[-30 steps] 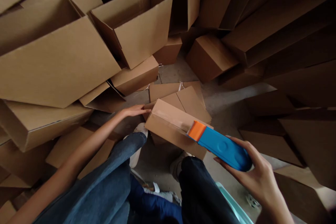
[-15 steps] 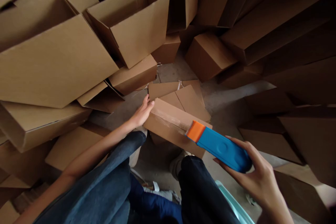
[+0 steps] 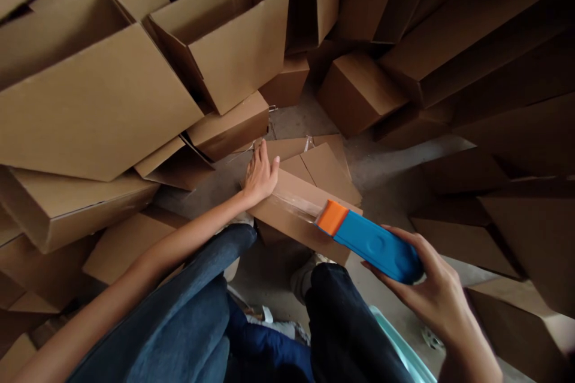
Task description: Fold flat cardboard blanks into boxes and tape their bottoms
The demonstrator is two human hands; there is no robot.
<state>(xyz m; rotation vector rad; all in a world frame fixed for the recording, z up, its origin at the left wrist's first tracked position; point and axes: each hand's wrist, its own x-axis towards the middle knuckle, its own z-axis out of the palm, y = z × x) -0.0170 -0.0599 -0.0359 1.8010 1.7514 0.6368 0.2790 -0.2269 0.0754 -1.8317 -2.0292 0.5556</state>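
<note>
Carton (image 3: 294,224), just ahead of the shoes (image 3: 302,278), clear tape (image 3: 296,204) along it. Tape dispenser (image 3: 377,248), blue, orange head at carton; right hand (image 3: 435,284), fingers curled round its body. Left hand (image 3: 262,175): fingers outstretched, laid over carton's left end. Beyond: open boxes (image 3: 242,45).

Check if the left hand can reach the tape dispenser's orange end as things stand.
Likely yes: between the left hand and the orange end of the tape dispenser, only the taped face of the box shows, and the right hand grips the far, blue end.
</note>
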